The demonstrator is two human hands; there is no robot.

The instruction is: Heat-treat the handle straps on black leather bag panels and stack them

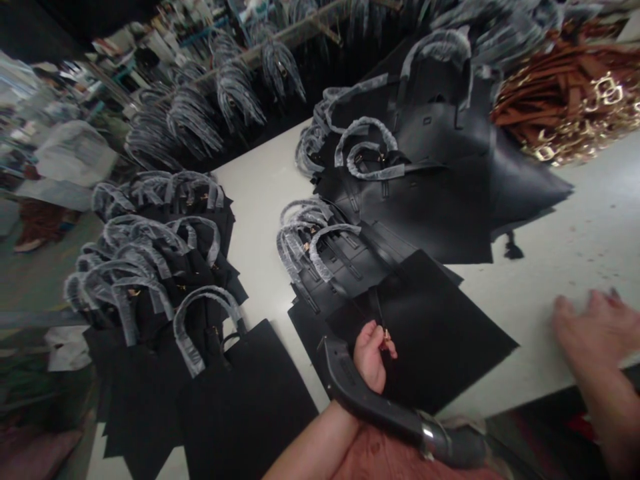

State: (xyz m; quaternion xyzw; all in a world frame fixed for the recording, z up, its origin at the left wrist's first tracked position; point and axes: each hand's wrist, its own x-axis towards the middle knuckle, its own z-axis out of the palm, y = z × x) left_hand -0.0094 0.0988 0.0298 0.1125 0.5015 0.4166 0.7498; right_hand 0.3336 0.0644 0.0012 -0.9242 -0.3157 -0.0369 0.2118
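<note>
While hardware (386, 339) shows gold, black panel (440, 327), flat

I see the bare left hand (371, 357) pinching, at five o'clock; the bare right hand (597, 330), blurred, open, near four.

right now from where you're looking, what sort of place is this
Probably a bag-making workshop: black bags with wrapped handles lie in piles on a white table, brown straps with gold-coloured buckles are heaped nearby, and more wrapped handles hang behind.
</note>
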